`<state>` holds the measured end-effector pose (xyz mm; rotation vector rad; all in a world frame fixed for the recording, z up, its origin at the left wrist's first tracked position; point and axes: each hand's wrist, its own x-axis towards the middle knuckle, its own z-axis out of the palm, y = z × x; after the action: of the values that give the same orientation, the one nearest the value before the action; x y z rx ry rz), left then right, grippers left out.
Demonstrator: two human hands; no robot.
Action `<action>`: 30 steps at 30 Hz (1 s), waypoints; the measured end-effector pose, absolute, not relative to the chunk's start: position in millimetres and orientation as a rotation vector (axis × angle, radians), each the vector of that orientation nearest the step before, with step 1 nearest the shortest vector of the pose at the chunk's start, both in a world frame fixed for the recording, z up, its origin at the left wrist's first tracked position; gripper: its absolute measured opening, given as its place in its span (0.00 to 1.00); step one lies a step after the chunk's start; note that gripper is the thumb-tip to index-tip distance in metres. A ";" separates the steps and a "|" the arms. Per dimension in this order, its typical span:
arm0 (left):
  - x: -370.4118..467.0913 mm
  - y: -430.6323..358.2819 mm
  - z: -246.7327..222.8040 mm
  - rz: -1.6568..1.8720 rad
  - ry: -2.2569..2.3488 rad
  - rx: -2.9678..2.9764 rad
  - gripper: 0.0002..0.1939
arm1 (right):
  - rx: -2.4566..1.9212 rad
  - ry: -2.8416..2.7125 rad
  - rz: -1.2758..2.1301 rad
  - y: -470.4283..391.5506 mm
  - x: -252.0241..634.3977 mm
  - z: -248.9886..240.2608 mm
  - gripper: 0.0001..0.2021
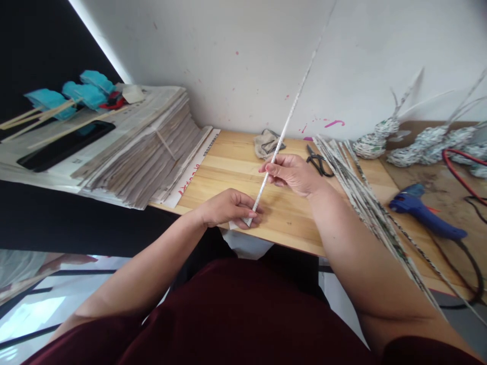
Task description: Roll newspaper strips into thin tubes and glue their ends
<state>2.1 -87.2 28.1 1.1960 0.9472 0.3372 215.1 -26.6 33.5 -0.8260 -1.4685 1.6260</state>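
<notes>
A long, thin rolled paper tube slants up and to the right in front of the white wall. My left hand is closed around its lower end, close to the front edge of the wooden table. Higher up, my right hand pinches the same tube between thumb and fingers. A small bit of white paper shows beneath my left hand. Behind my right hand lie a crumpled grey cloth and black-handled cutters.
At the left stands a tall newspaper stack bearing a phone, sticks and blue bundles. Many paper tubes lie right of my right arm, near a blue glue gun and woven paper pieces.
</notes>
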 end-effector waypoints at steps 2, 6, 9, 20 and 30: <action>2.0 -87.2 30.2 0.330 0.961 1.207 0.17 | -0.769 -1.533 1.673 -28.0 217.3 35.4 0.16; 2.0 -87.6 31.6 0.321 0.971 1.200 0.17 | -0.751 -1.558 1.629 -26.8 217.6 33.0 0.13; 1.5 -87.5 31.2 0.324 0.956 1.199 0.18 | -0.804 -1.506 1.599 -24.4 214.1 28.7 0.13; 0.9 -85.9 31.9 0.328 0.984 1.204 0.16 | -0.834 -1.512 1.583 -27.0 211.4 31.0 0.15; -3.8 -80.2 30.3 0.340 0.969 1.305 0.15 | -0.810 -1.557 1.608 -27.4 213.6 32.2 0.16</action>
<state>-3.8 -80.2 30.3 1.3053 0.9688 0.3403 213.6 -27.4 32.2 -0.8100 -1.5570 1.6076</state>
